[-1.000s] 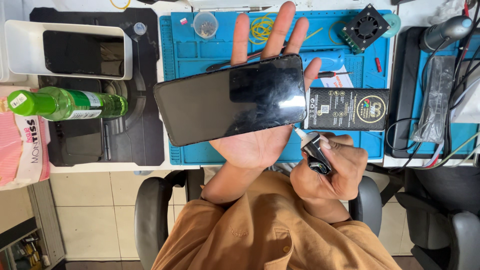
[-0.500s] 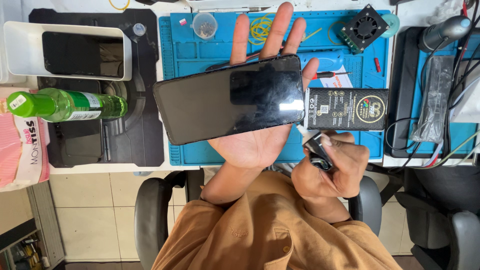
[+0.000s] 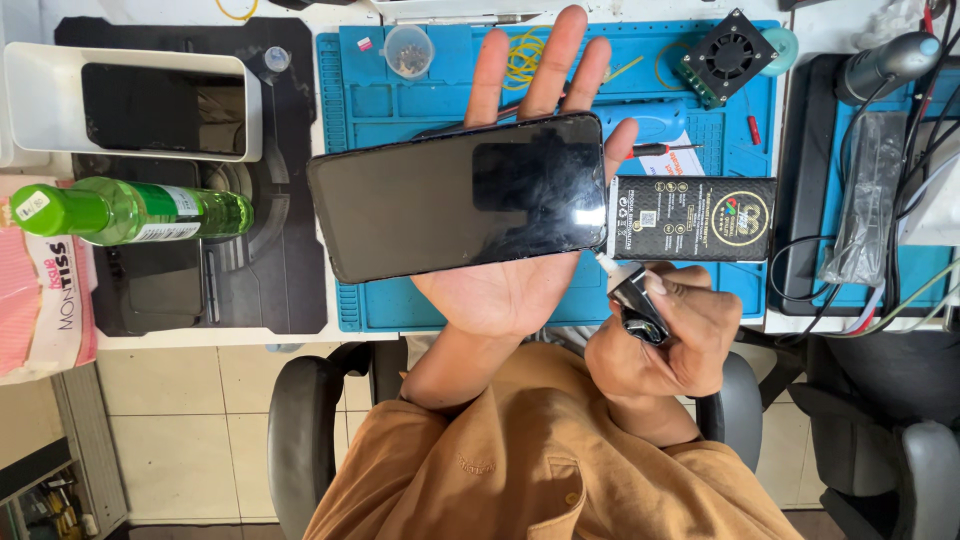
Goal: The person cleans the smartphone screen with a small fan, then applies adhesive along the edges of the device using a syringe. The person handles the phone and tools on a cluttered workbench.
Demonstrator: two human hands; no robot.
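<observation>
A black smartphone [image 3: 450, 200] with a dark, blank screen lies flat across my left hand [image 3: 510, 290], palm up with the fingers spread over the blue work mat [image 3: 370, 130]. My right hand [image 3: 670, 340] is closed around a small black tube [image 3: 635, 300]. The tube's white nozzle touches the phone's near right corner. A black printed box [image 3: 690, 218] lies on the mat just right of the phone.
A green bottle [image 3: 130, 210] lies on a black mat beside a white tray [image 3: 130, 105] at the left, next to a pink tissue pack [image 3: 40, 290]. A small fan [image 3: 728, 55], a clear cup [image 3: 408, 50], a red screwdriver and cables are at the back and right.
My right hand has shifted the tube a little at the phone's corner. The phone and my left hand have stayed where they were.
</observation>
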